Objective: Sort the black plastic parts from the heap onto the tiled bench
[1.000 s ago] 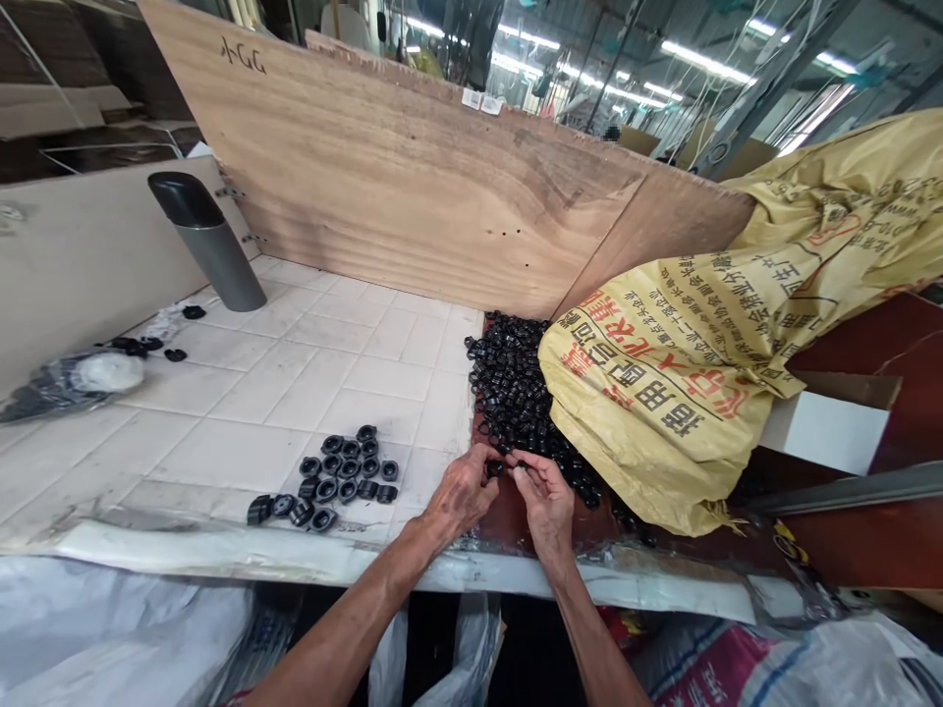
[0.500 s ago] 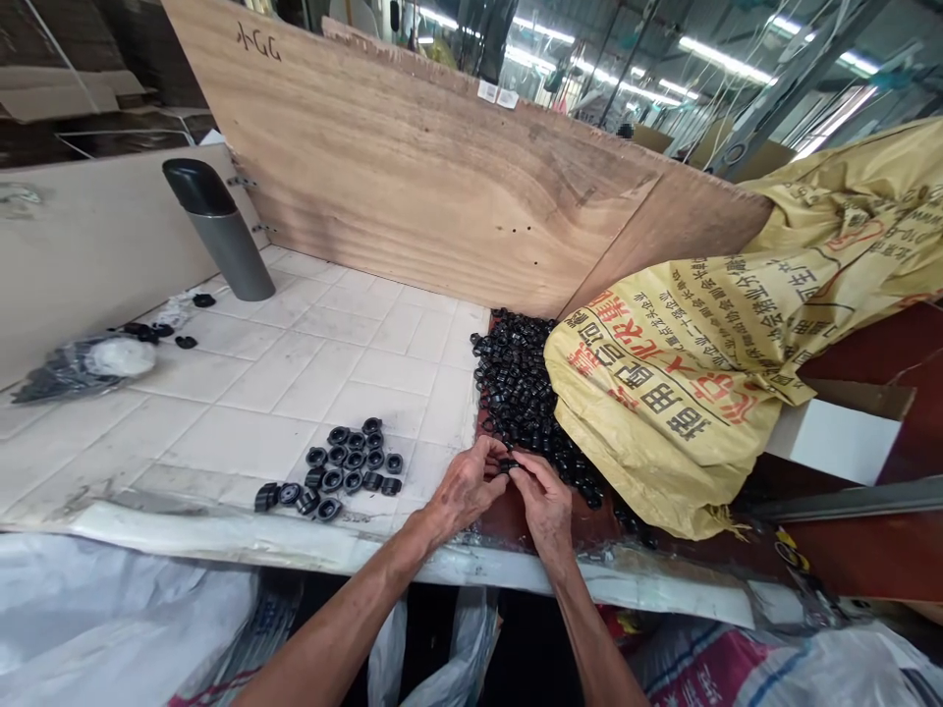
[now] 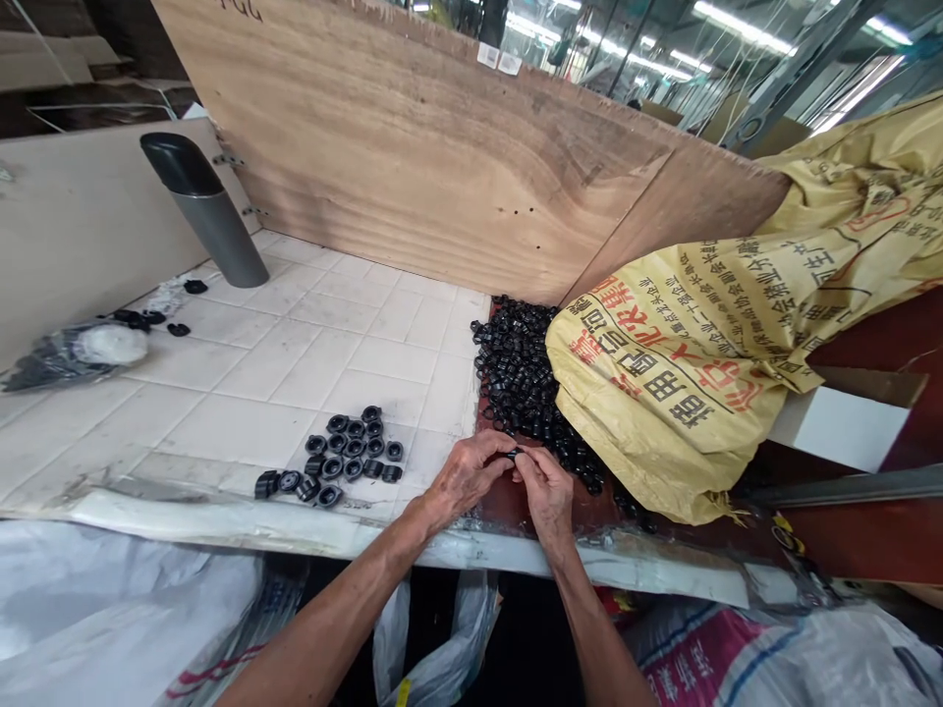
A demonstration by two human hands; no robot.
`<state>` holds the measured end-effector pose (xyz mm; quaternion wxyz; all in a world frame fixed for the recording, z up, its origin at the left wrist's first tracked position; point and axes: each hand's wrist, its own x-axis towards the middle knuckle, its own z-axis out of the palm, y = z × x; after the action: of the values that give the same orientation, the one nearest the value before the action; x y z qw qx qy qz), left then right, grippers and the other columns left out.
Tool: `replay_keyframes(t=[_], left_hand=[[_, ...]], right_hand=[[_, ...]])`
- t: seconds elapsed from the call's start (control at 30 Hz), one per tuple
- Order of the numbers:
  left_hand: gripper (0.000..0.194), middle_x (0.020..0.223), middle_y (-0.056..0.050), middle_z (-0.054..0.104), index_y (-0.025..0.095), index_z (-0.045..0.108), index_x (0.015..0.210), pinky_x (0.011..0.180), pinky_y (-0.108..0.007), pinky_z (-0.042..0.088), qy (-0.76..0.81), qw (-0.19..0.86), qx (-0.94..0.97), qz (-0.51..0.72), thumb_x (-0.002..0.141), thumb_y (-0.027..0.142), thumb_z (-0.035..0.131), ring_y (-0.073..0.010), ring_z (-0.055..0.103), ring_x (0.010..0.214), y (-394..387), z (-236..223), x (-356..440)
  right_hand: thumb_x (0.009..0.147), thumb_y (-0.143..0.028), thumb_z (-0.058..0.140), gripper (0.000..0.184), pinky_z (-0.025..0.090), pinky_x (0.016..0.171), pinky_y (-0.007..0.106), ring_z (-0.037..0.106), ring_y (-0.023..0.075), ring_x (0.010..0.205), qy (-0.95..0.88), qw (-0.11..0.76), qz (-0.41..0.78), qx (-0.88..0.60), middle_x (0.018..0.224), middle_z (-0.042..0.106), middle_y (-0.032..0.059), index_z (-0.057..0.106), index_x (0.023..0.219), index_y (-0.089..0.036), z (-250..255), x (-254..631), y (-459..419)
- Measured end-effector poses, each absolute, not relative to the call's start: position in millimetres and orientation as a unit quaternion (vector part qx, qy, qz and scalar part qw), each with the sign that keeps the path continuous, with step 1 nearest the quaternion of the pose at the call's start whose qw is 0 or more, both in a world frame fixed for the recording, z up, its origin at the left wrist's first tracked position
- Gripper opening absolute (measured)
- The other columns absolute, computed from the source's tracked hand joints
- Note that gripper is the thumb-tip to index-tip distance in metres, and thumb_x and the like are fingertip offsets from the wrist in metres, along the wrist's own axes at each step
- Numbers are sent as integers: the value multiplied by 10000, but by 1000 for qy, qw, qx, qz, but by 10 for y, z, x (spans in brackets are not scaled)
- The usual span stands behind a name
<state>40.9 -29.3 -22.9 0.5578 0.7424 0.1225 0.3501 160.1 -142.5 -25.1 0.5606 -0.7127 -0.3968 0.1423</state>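
My left hand (image 3: 469, 473) and my right hand (image 3: 543, 488) meet at the front of the table, fingers pinched together. Between their fingertips is a small black plastic part (image 3: 513, 454), mostly covered, so its exact shape is hidden. Just beyond the hands lies a heap of small black plastic parts (image 3: 516, 368), spreading along the edge of a yellow sack. To the left of my left hand, several round black caps (image 3: 355, 448) rest in a loose group on the pale tiled surface, some with the hollow side up and some on their sides.
The yellow woven sack (image 3: 663, 393) bulges onto the table at the right, beside a white box (image 3: 847, 427). A plywood board (image 3: 442, 167) walls off the back. A grey bottle (image 3: 225, 236) with a black top stands at the left, behind a clear bag (image 3: 74, 353) of dark parts.
The view has tilted slightly downward, so the bottle and board sit higher in the picture. Both hands stay together on the small part; their fingers have shifted a little and cover more of it.
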Motion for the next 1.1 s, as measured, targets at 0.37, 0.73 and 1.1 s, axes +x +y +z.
replay_keyframes(t=[0.37,0.73,1.1], left_hand=[[174,1061,-56,741,196,746,1021,947,-328,536,155,613,697,338,863,167,678,-194,693,1001,-304,-229,416],[190,1078,-46,737,198,733,1037,972,-333,530,163,619,695,328,862,167,665,-193,688,1020,-307,-260,422],[204,1029,-39,729,192,710,1028,920,-328,539,158,603,714,319,851,126,633,-191,684,974,-327,-255,432]], right_hand=[[908,-303,649,249,614,744,343,666,218,945,-418,582,169,-677,1102,676,75,746,1130,-244,-233,1603,-1480],[901,-313,659,273,552,934,402,626,245,1128,-420,584,166,-674,1183,659,85,746,1152,-248,-218,1606,-1500],[930,-434,594,269,466,559,262,548,137,506,-385,511,113,-760,551,595,-36,677,856,-190,-290,1577,-1454]])
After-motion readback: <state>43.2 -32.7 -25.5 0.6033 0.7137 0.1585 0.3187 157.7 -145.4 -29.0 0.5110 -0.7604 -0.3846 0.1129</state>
